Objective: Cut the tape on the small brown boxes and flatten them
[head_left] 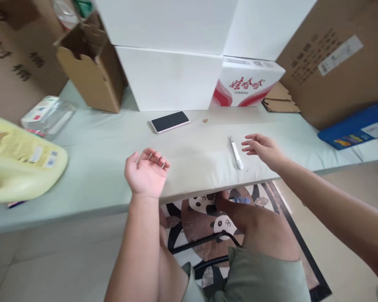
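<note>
My left hand [148, 173] is held palm up above the front edge of the pale green tabletop [94, 167], fingers loosely curled and apart, with nothing in it. On the right, my right hand [262, 149] hovers over the tabletop with its fingers stretched out and parted, also holding nothing. Just left of its fingertips lies a slim white-handled tool [236, 153] with a narrow grey tip, apart from the hand; its exact kind is unclear. A smartphone [170, 122] with a dark screen rests face up beyond my left hand. Near the phone is a small brown piece [205, 120].
White boxes [173, 79] and a red-and-white carton [247, 84] stand at the back. An open cardboard box [91, 71] is at the back left. A yellow jug [25, 159] occupies the left, a blue package [359, 126] the right. Below is a panda-patterned mat [204, 209].
</note>
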Available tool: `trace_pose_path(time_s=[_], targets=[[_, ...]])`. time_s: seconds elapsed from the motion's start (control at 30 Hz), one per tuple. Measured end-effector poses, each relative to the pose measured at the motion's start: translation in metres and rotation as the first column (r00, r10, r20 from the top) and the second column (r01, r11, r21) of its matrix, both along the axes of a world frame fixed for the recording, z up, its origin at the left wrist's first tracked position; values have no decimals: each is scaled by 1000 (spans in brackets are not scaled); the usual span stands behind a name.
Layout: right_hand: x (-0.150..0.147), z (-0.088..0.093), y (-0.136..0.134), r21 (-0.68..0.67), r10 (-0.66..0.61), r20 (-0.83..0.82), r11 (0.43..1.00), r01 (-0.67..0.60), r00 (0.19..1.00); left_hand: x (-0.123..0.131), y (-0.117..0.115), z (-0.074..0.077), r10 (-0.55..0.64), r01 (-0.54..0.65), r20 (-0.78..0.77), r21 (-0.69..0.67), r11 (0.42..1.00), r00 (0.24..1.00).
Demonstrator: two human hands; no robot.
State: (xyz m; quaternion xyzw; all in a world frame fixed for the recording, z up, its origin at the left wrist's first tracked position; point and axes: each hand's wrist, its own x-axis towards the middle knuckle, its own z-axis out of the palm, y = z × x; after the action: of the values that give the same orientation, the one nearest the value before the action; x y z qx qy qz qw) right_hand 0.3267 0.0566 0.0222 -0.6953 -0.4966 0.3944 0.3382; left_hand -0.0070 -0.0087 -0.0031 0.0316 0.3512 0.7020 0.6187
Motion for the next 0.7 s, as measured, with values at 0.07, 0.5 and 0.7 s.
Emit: trace_pose_path(time_s=[0.07,0.5,0.7], targets=[[-34,2,7,37,123,12,992,-124,992,-9,-5,2,19,-21,58,29,999,998],[-349,22,117,312,480,686,484,-818,546,-46,-13,2,59,-79,200,90,993,978],[-430,43,183,313,437,702,519,-796,562,-58,-11,4,78,-95,185,83,992,980]])
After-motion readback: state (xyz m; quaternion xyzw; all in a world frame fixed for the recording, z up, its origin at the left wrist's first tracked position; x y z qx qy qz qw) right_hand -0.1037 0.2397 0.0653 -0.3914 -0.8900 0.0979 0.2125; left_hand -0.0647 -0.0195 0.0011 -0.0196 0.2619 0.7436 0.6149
